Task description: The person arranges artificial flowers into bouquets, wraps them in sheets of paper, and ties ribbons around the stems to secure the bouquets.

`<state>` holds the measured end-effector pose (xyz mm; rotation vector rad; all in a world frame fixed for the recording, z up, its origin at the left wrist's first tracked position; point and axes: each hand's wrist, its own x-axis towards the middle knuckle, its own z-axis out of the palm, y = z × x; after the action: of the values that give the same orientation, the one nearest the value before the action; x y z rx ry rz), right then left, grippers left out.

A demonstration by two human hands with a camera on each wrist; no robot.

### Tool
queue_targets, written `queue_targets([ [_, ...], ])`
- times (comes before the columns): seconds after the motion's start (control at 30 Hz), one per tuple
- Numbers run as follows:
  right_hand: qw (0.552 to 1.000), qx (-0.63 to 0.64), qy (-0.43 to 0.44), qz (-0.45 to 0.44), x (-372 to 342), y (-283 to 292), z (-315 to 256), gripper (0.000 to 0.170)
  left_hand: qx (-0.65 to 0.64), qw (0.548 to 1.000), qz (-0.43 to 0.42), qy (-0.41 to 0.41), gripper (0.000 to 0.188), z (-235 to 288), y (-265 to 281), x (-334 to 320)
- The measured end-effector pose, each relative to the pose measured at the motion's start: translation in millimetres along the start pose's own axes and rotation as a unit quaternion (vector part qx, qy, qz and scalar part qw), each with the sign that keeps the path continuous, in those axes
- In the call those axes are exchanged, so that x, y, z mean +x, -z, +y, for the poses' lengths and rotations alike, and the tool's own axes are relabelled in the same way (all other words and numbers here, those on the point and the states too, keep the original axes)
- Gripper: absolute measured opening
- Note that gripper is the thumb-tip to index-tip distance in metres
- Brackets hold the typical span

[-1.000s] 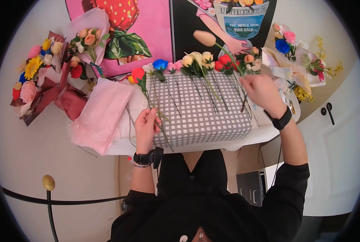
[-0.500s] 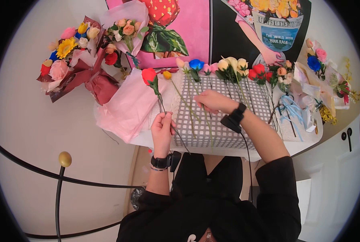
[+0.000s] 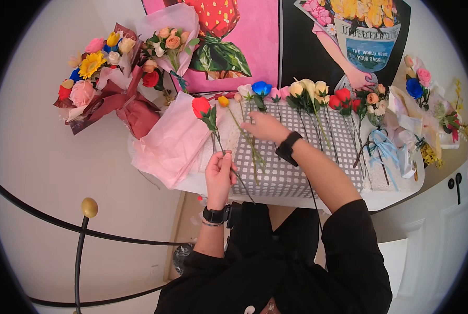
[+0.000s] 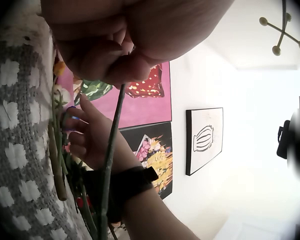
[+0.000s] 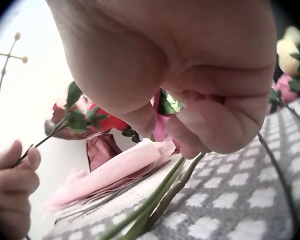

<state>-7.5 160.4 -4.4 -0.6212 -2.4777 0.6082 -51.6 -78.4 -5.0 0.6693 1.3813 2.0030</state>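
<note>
My left hand [image 3: 219,175] pinches the thin stem of a red rose [image 3: 201,108] between thumb and fingers. The rose leans up and left over pink wrapping paper [image 3: 166,149]. In the left wrist view its dark stem [image 4: 110,160] runs down from the fingertips. My right hand [image 3: 265,127] hovers over the checked cloth [image 3: 291,180] with loosely bent fingers and a gap at the thumb. Beneath it, green stems [image 5: 155,200] lie on the cloth. A yellow tulip [image 3: 223,101], a peach tulip [image 3: 238,97] and a blue rose [image 3: 261,88] lie nearby.
Cream flowers [image 3: 307,91] and red roses [image 3: 343,97] line the cloth's far side. Wrapped bouquets stand left [image 3: 108,73] and right [image 3: 427,99]. Light blue ribbon [image 3: 383,144] lies at the table's right. Paintings [image 3: 344,47] lean behind.
My right hand has moved left across the table and let go of the peach tulip, which lies beside the yellow one. The left hand keeps the red rose. The head view has shifted.
</note>
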Motion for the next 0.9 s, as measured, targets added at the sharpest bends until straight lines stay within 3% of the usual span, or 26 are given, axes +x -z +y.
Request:
queue_targets([
  [0.03, 0.992, -0.040, 0.091, 0.074, -7.1, -1.8, 5.3, 0.048, 0.013, 1.000, 0.001, 0.004, 0.019, 2.0, -1.5, -2.0],
  [0.07, 0.992, -0.044, 0.090, 0.072, -20.5, 11.5, -5.1, 0.048, 0.026, 1.000, 0.001, 0.007, 0.019, 4.2, -2.9, -3.5],
  [0.1, 0.994, 0.059, 0.007, -0.091, -40.1, 42.1, -31.9, 0.045, 0.020, 1.000, 0.001, 0.008, 0.019, 5.9, -5.6, -3.7],
  [0.13, 0.952, 0.159, -0.078, -0.248, -60.5, 69.7, -58.4, 0.042, 0.018, 1.000, -0.009, 0.013, 0.020, 7.7, -8.2, -3.8],
  [0.2, 0.911, 0.193, -0.110, -0.347, -99.7, 94.1, -78.8, 0.037, 0.024, 0.999, -0.024, 0.021, 0.022, 10.8, -16.4, -3.8],
  [0.27, 0.902, 0.206, -0.094, -0.367, -135.6, 101.7, -79.6, 0.033, 0.001, 0.998, -0.059, 0.020, 0.021, 10.7, -26.0, -2.0],
  [0.37, 0.886, 0.288, -0.149, -0.330, -175.0, 123.9, -85.3, 0.028, -0.024, 0.991, -0.128, 0.026, 0.023, 9.9, -49.5, -2.1],
  [0.5, 0.892, 0.288, -0.196, -0.289, -203.2, 144.5, -77.3, 0.022, -0.009, 0.976, -0.217, 0.002, 0.035, 12.8, -89.0, -9.8],
  [0.53, 0.898, 0.302, -0.215, -0.238, -210.5, 150.4, -72.7, 0.020, 0.004, 0.967, -0.251, 0.031, 0.047, 19.1, -97.1, -11.5],
  [0.57, 0.901, 0.314, -0.233, -0.187, -218.3, 155.7, -67.6, 0.019, 0.002, 0.966, -0.256, 0.032, 0.047, 18.2, -104.0, -11.6],
  [0.67, 0.940, 0.221, -0.257, -0.040, -227.9, 183.3, -22.0, 0.018, 0.054, 0.948, -0.312, -0.032, 0.058, 15.2, -107.4, -9.3],
  [0.77, 0.945, 0.094, -0.303, 0.074, -242.0, 214.3, 41.4, 0.018, 0.113, 0.954, -0.273, -0.046, 0.056, 7.3, -84.4, 2.6],
  [0.8, 0.945, 0.094, -0.303, 0.076, -246.8, 222.4, 61.3, 0.018, 0.112, 0.954, -0.275, -0.047, 0.056, 3.9, -74.4, 8.6],
  [0.87, 0.946, -0.075, -0.296, 0.110, -254.8, 231.5, 99.8, 0.019, 0.176, 0.963, -0.189, -0.080, 0.049, -5.1, -52.5, 20.6],
  [0.9, 0.945, -0.075, -0.297, 0.111, -256.4, 231.9, 115.1, 0.019, 0.176, 0.962, -0.191, -0.079, 0.049, -9.8, -42.9, 25.8],
])
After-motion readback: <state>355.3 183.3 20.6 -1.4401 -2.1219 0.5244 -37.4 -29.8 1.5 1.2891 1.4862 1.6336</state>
